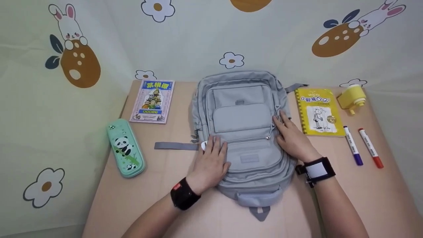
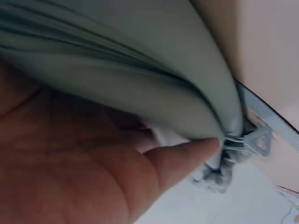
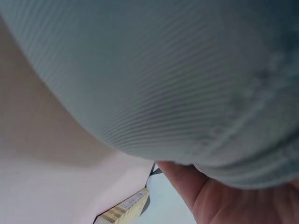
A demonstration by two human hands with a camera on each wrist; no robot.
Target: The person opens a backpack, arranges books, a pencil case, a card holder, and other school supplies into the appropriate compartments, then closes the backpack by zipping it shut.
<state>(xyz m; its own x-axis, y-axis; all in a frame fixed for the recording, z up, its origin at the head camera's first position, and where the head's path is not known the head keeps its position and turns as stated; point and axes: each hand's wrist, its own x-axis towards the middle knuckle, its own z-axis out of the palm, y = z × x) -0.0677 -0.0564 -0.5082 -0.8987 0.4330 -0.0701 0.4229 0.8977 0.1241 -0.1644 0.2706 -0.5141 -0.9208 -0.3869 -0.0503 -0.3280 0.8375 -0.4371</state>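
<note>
- Fingers (image 1: 215,145) of the left hand (image 1: 210,167), in the head view, lie nearly straight and released on the left edge of a grey-blue fabric backpack (image 1: 243,120); the right hand (image 1: 294,142) rests extended fingers on its right edge.
- There too, the backpack lies front up, mid-table, between a mint-green panda-printed pencil case (image 1: 125,148) and pink-bordered book (image 1: 153,102) at left, and a yellow spiral-bound book (image 1: 320,112) at right.
- Left wrist view: one digit touches the bulging fabric near a grey strap (image 2: 271,112).
- Right wrist view: ribbed fabric fills most of the frame; the hand touches its lower edge, other fingertips hidden.
</note>
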